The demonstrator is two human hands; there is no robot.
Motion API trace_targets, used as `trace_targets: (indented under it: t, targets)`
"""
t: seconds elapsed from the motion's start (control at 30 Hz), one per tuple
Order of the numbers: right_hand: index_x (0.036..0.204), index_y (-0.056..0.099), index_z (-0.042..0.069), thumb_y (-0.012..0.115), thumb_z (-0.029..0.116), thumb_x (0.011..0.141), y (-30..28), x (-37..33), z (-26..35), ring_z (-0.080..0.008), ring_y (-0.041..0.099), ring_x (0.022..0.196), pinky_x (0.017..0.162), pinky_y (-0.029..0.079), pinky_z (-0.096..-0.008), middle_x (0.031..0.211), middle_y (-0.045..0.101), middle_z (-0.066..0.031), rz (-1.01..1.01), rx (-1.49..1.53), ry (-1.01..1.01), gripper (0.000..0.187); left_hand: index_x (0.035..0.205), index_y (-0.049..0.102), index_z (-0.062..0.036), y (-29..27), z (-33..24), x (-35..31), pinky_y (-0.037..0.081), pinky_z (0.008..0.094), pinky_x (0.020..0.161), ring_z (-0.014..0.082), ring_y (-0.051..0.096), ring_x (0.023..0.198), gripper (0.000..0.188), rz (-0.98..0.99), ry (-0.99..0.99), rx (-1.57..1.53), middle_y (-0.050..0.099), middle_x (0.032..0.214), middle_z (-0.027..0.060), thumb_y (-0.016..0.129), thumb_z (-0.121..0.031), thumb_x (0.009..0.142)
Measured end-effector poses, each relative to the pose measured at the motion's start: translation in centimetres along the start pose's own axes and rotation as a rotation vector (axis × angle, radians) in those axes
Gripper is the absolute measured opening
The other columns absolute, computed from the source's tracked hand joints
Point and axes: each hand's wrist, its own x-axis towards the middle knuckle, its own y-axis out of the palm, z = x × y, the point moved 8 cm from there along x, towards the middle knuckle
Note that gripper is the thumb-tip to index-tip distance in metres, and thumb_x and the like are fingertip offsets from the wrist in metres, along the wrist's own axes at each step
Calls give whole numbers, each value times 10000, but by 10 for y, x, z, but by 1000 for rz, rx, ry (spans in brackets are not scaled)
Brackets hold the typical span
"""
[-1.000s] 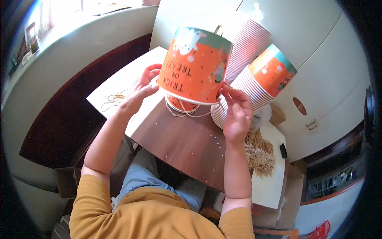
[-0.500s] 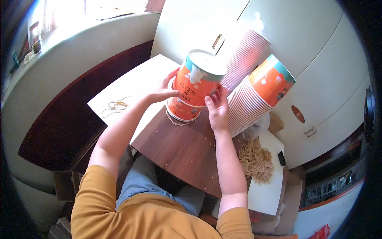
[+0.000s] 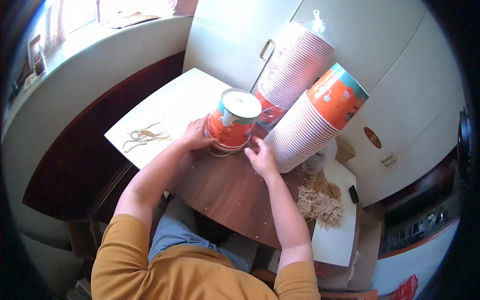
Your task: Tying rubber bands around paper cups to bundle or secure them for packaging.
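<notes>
An orange paper bucket with a teal band and printed figures stands upside down on the brown tabletop, its white base facing up. Against its left side rests my left hand, thumb at the front and fingers curving round the wall. Beside the lower right of the bucket is my right hand, thumb and fingers apart; whether the fingertips touch the bucket is hard to tell. Loose pale string lies round the bucket's bottom edge. The second bucket seen earlier is now covered by this one.
Close to my right hand leans a tall stack of orange buckets. A bagged stack stands behind it. Tangled string and a black object are at the right; thin strands lie on the white left side. Cabinets rise behind.
Both hands have lowered the orange bucket over the smaller-looking one beneath, hiding it. My right hand has slid down and its fingers have spread away from the bucket's wall.
</notes>
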Motion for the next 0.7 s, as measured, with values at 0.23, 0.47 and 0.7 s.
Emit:
trace_targets:
  t: [0.23, 0.47, 0.7]
  targets:
    - [1094, 598, -4, 715, 215, 805, -213, -27, 223, -319, 540, 1064, 942, 418, -424, 1087, 585, -142, -874, -806, -616, 381, 1397, 340, -1, -56, -80, -44, 336, 468, 1066, 390, 412, 1275, 825, -434, 100, 22, 417, 1367, 263, 743, -213, 710]
    - [1052, 627, 15, 784, 309, 707, -282, 67, 197, -342, 626, 950, 837, 498, -407, 1013, 659, -190, -518, -800, -105, 480, 1402, 366, -58, -34, -234, -18, 280, 448, 1115, 383, 333, 1348, 751, -177, 431, -333, 340, 1442, 226, 712, -355, 806]
    - [795, 685, 31, 778, 282, 730, -300, 95, 230, -217, 653, 693, 665, 517, -353, 799, 697, -105, -579, -794, -98, 275, 1467, 255, -78, -28, -299, 52, 276, 496, 1092, 427, 348, 1316, 886, -309, 507, -212, 312, 1466, 224, 690, -448, 790]
